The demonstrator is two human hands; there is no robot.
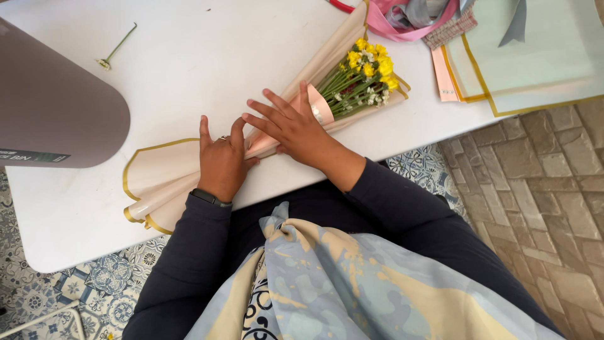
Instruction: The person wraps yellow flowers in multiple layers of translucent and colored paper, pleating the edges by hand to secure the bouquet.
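Patterned scarf (pixel 327 283) nearest cam. 2 hands: left hand (pixel 221 158) & right hand (pixel 290 123), both flat, fingers spread, pressing on 1 wrapped bouquet (pixel 352 79), not clenched. Bouquet lies mid white table (pixel 207 56), long axis diagonal, blooms pointing upper right. 1 loose stem (pixel 114 49) upper left.

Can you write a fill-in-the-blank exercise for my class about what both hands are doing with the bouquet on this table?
1. The flowers in the bouquet are mostly ____ in colour.
2. Both hands press flat on the cream wrapping paper, which has a ____ edge.
3. The left hand has a dark band on its ____.
4. The right hand lies nearer the ____ than the left hand does.

Missing words: yellow; gold; wrist; flowers
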